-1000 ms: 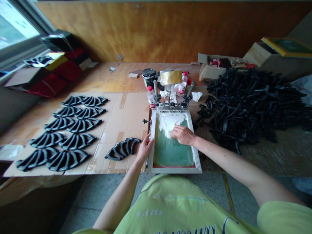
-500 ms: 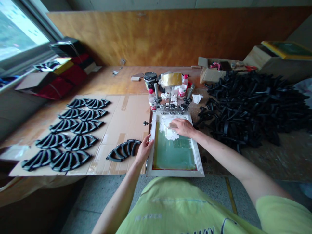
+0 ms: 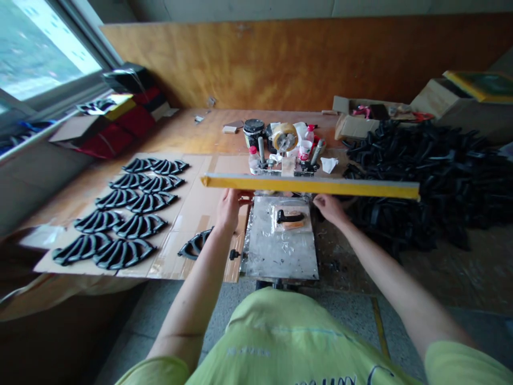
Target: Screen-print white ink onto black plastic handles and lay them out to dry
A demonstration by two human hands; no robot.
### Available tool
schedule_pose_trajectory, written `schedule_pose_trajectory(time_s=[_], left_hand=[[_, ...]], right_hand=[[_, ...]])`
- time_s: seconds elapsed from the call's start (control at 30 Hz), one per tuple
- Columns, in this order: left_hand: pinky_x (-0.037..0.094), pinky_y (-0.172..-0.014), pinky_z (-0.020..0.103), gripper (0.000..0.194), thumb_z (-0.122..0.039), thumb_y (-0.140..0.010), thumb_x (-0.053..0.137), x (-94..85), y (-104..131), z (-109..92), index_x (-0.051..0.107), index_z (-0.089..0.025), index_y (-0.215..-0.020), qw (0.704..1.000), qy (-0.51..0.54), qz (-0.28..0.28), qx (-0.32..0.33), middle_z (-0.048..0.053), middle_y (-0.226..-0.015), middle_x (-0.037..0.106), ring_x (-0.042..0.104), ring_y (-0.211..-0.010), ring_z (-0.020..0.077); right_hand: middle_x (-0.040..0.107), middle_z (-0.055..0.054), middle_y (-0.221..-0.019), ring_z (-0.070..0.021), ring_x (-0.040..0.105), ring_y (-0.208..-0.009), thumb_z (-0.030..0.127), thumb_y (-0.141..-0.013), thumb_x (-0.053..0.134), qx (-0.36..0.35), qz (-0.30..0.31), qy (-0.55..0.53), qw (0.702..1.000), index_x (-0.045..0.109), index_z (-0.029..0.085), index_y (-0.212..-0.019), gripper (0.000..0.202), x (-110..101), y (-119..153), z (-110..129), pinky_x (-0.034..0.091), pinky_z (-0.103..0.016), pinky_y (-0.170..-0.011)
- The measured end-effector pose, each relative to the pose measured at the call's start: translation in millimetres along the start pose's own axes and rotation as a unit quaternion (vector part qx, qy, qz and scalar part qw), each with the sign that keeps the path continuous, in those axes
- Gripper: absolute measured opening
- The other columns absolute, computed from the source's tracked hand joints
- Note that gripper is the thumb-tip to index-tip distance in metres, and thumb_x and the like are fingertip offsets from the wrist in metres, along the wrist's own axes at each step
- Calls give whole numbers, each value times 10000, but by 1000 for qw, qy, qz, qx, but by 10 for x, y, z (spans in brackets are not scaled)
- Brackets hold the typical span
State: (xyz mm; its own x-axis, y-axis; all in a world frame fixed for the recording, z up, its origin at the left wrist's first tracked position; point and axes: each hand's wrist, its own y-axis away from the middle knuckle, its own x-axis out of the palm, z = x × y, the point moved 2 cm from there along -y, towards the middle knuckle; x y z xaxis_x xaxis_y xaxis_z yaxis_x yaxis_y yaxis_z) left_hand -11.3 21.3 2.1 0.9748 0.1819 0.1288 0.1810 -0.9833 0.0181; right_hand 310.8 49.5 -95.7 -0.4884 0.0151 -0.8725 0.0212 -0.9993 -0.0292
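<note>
A yellow-edged screen-printing frame (image 3: 312, 185) is tilted up and seen edge-on, above a grey metal plate (image 3: 280, 251). On the plate, a black curved handle (image 3: 292, 218) lies in a small light-coloured holder. My left hand (image 3: 230, 208) is just under the frame at the plate's far left corner, its fingers bent and a little apart, with nothing visible in them. At the far right corner is my right hand (image 3: 331, 208), fingers pinched together. Something dark shows by its fingertips, too unclear to name. The squeegee is not visible.
Rows of black curved pieces (image 3: 138, 225) lie fanned on cardboard (image 3: 192, 214) at left; another fan (image 3: 195, 245) is partly behind my left forearm. A large pile of black handles (image 3: 433, 160) covers the right side. Behind the clamp stand a tape roll (image 3: 285, 136), bottles and a tub (image 3: 254, 132).
The screen frame, flat before with white paste on it, has swung up and uncovered the plate and handle. Both hands moved forward, the right one off the screen and out to the right.
</note>
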Motion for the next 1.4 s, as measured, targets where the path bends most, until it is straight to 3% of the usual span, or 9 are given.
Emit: schedule_pose_trajectory(time_s=[0.17, 0.4, 0.57, 0.67, 0.77, 0.93, 1.03, 1.23, 1.4], left_hand=[[496, -603, 227, 604, -691, -853, 452, 63, 171, 106, 608, -188, -1150, 999, -2, -47, -19, 37, -850, 670, 619, -694, 121], [455, -567, 224, 682, -731, -772, 538, 87, 1279, 920, 661, -117, -1040, 953, -76, 98, -278, 95, -854, 687, 623, -700, 140], [472, -543, 226, 637, -724, -795, 511, 112, 1498, 1037, 561, -178, -1120, 959, -2, -5, -282, 77, -944, 687, 654, -739, 150], [433, -482, 193, 519, -696, -780, 552, -253, 1428, 996, 512, -189, -880, 966, -24, -140, -214, -6, -718, 601, 605, -610, 115], [405, -442, 183, 468, -660, -795, 544, -922, 1417, 1049, 467, -198, -800, 956, -84, -206, -193, -43, -604, 520, 556, -527, 104], [482, -504, 218, 339, -508, -933, 334, -2204, 1519, 1277, 462, -197, -889, 881, -217, -300, -294, 25, -756, 636, 617, -591, 120], [507, -539, 243, 326, -473, -952, 276, -2689, 1502, 1371, 454, -204, -906, 850, -268, -299, -341, 48, -793, 664, 653, -630, 142], [515, -609, 313, 428, -528, -942, 256, -3020, 1368, 1418, 537, -209, -900, 811, -375, -207, -398, 53, -678, 679, 674, -611, 211], [501, -822, 378, 430, -492, -931, 300, -3081, 1250, 1369, 607, -191, -957, 759, -489, -134, -410, 162, -943, 739, 699, -964, 299]], right_hand=[[653, -81, -1132, -230, 548, -1090, 191, -831, 658, -193, 96, 38, 976, 660, 216, -1143, 313, 511, 356, 317, 420, -365, -944], [626, -121, -980, -260, 506, -996, 181, -934, 507, -259, 52, 91, 960, 660, 149, -1007, 172, 371, 426, 445, 420, -360, -880], [620, -119, -949, -257, 502, -967, 217, -963, 467, -339, 21, 14, 941, 642, 132, -995, 198, 513, 902, 1149, 410, -368, -899], [619, -115, -934, -251, 502, -948, 193, -974, 426, -392, 43, -12, 919, 649, 127, -1036, 240, 736, 1254, 1726, 419, -368, -887], [632, -114, -1002, -244, 504, -1006, 245, -980, 447, -412, 79, -49, 907, 633, 137, -1149, 273, 1034, 1353, 2193, 425, -363, -911], [650, -95, -1070, -228, 504, -1062, 274, -990, 429, -384, 173, -23, 907, 613, 201, -1255, 331, 1678, 1033, 2755, 422, -343, -921], [649, -97, -1073, -241, 499, -1078, 323, -990, 426, -341, 230, 50, 910, 583, 251, -1307, 361, 2064, 837, 3012, 415, -353, -901], [632, -136, -1118, -273, 483, -1118, 416, -986, 413, -270, 269, 143, 913, 652, 208, -1131, 349, 2390, 757, 3183, 387, -395, -912], [646, -133, -1069, -265, 497, -1097, 416, -975, 444, -261, 272, 136, 916, 665, 188, -1077, 334, 2427, 781, 3187, 399, -354, -889]])
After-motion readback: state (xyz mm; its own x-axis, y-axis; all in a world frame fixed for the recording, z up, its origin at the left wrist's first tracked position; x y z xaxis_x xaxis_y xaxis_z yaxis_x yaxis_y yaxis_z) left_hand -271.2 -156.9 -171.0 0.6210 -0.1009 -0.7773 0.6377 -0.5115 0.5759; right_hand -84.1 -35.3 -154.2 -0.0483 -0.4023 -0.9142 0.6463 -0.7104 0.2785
